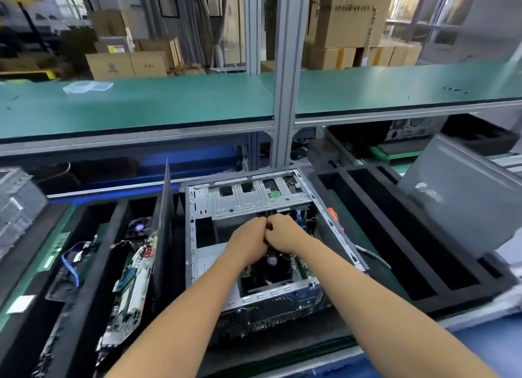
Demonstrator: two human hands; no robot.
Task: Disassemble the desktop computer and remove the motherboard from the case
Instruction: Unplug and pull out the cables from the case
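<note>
**Open computer case on green surface, both hands inside**

- Computer case [254, 264]: bare sheet-metal box, side panel off, lying open side up near the front edge of the green matte surface [375, 253]. Silver stamped drive cage [251, 197] with rectangular cut-outs spans its far end; a perforated grille runs along the near wall.
- Motherboard [271, 273]: dark green board, still seated in the floor of the case, round black fan [271, 260] on it, largely hidden under the hands.
- Left hand [248, 240]: forearm reaching in from the near edge, fingers curled into a fist just below the drive cage, knuckles touching the right hand. What its grip has hold of cannot be told.
- Right hand [284, 232]: forearm angled in from the near right, fingers curled tightly; contents of its grip likewise hidden.
- Black foam tray [395, 236]: soft, matte, long rectangular slots, right of the case.
- Second black foam tray [93, 264]: left of the case, slots holding a circuit board [132, 287] on edge and a blue cable [72, 264].
- Black panel [163, 231]: thin, flat, upright between the left tray and the case.
</note>
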